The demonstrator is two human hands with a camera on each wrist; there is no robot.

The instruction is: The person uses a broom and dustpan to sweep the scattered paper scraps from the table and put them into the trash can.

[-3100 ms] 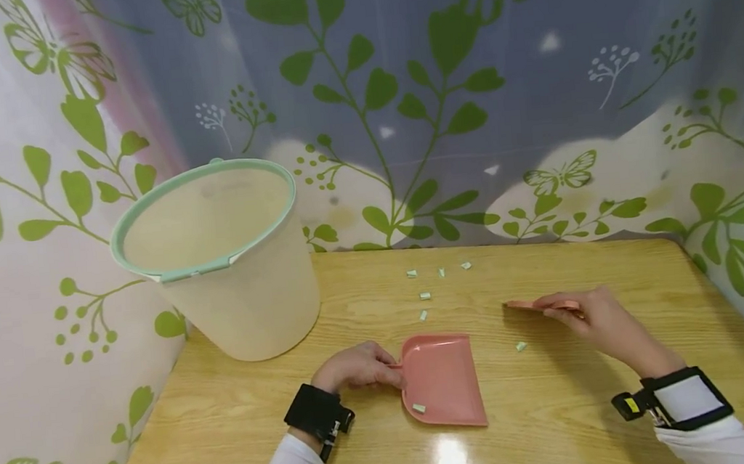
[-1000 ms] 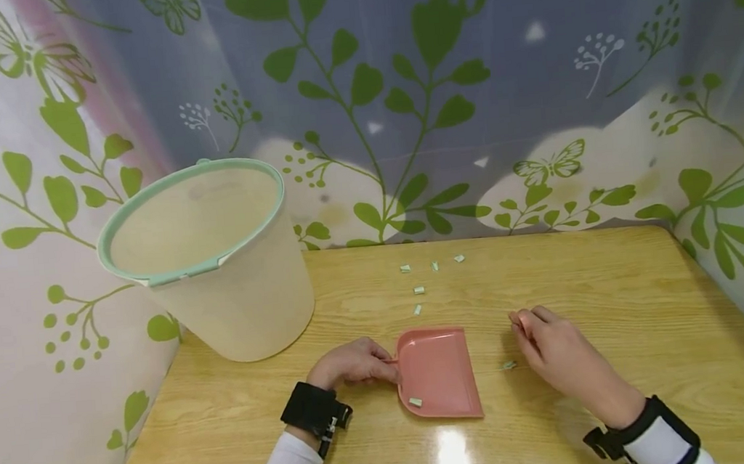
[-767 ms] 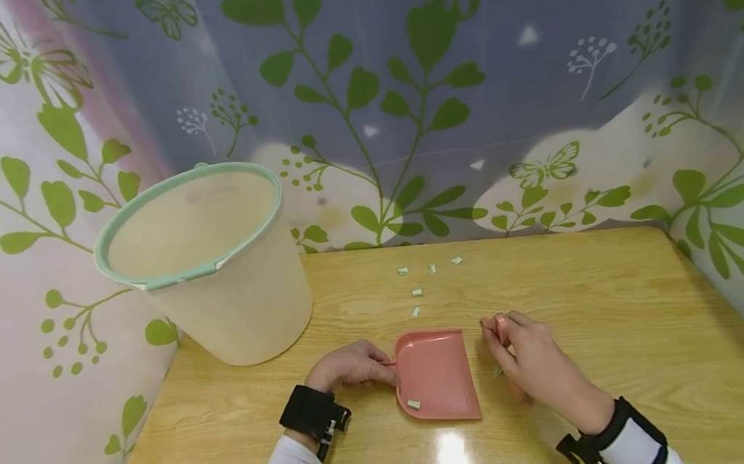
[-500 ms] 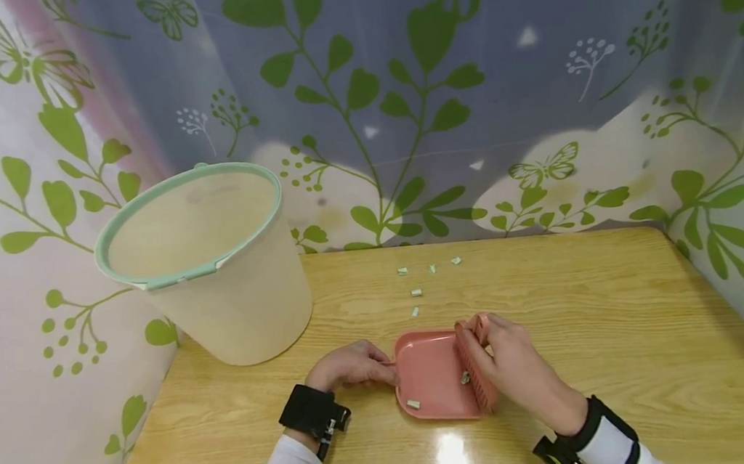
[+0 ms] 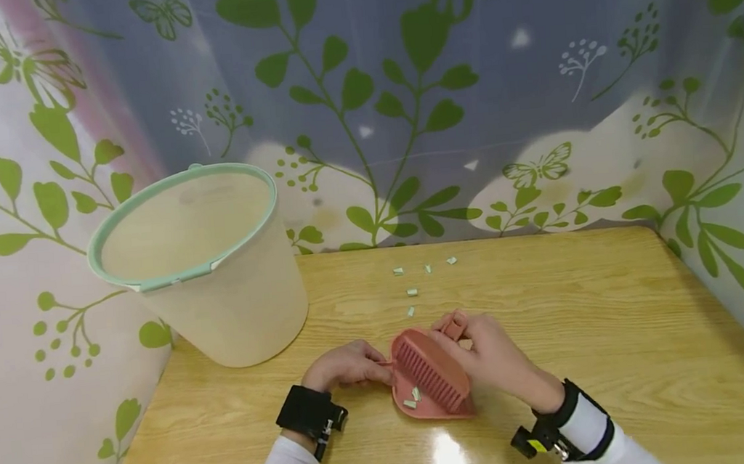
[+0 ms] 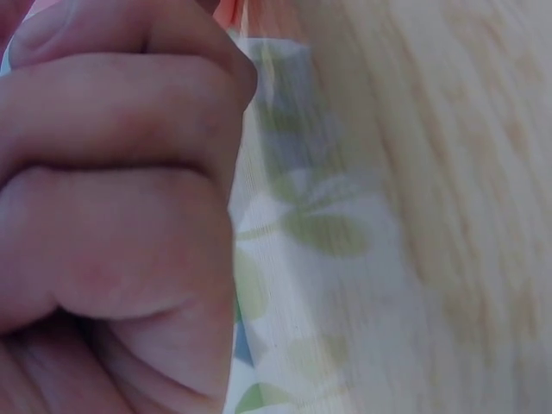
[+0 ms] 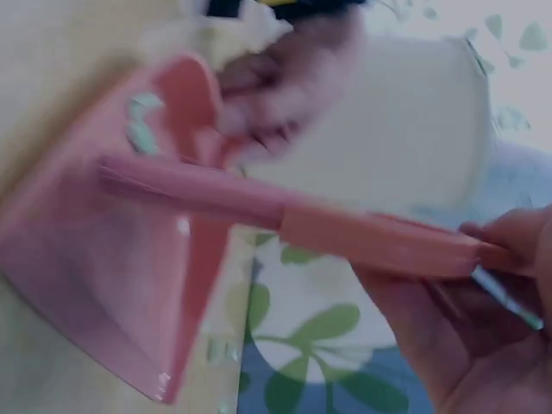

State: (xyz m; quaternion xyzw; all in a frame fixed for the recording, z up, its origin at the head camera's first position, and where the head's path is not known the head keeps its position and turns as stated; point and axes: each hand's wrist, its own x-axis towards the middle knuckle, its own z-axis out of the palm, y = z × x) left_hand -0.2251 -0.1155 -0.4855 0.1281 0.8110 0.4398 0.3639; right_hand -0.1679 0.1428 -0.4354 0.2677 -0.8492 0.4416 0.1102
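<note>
My left hand [image 5: 350, 365] pinches the handle of a pink dustpan [image 5: 402, 386] that lies on the table. In the left wrist view the curled fingers [image 6: 121, 233] fill the left side, and the handle is mostly hidden. My right hand [image 5: 486, 350] grips a pink hand brush [image 5: 435, 365], its bristles over the pan. Two small pale green scraps [image 5: 411, 400] lie together in the dustpan, left of the bristles. The right wrist view shows the brush [image 7: 371, 241] tilted across the pan [image 7: 129, 285], somewhat blurred.
A pale bucket [image 5: 240, 301] with a mint rim stands at the table's left. Several paper scraps [image 5: 412, 292] lie on the wooden table [image 5: 581, 303] behind the dustpan. A patterned curtain [image 5: 405, 149] hangs along the back and sides.
My right hand has brought the brush leftward from the right side of the table into the dustpan. A scrap from the table is now in the pan beside the first. The left hand has stayed put.
</note>
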